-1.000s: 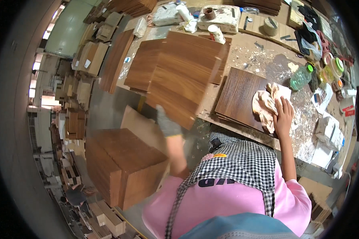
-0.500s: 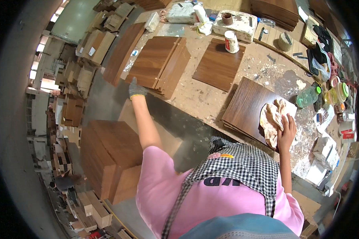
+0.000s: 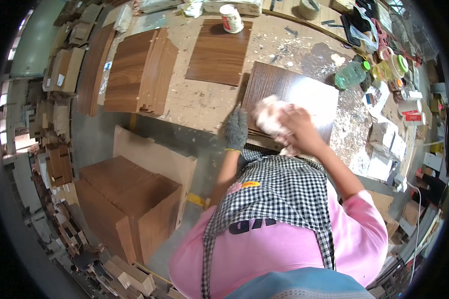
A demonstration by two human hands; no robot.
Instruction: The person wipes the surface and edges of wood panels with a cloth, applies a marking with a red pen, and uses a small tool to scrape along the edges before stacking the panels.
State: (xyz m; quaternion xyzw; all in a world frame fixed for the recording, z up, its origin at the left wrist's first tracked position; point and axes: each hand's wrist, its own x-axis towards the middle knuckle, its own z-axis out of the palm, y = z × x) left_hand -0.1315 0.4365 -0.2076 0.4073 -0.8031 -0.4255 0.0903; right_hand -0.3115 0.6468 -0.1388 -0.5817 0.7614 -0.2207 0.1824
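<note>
Here we see the left hand [image 3: 236, 130], in a grey glove, laid flat at the near left edge of a dark wooden panel [image 3: 304, 94] that lies on the workbench [image 3: 204, 102]; its fingers are spread and pressed down, not clenched, so it steadies the panel rather than grips it; the right hand [image 3: 297, 124], bare, is closed around a pale crumpled rag [image 3: 269, 117] and presses it onto the panel's near part, just beside the gloved hand; the panel shows a glossy bright patch toward its far right; further back on the bench lies a lighter brown panel [image 3: 219, 52] with a white cup [image 3: 231, 18] at its far edge; to the left sits a stack of brown boards [image 3: 139, 70]; a green-capped clear bottle [image 3: 351, 74] lies just beyond the dark panel's far right corner; on the floor to the lower left stands a brown wooden cabinet [image 3: 129, 209]; we wear a checked apron [image 3: 274, 199] over a pink shirt.
</note>
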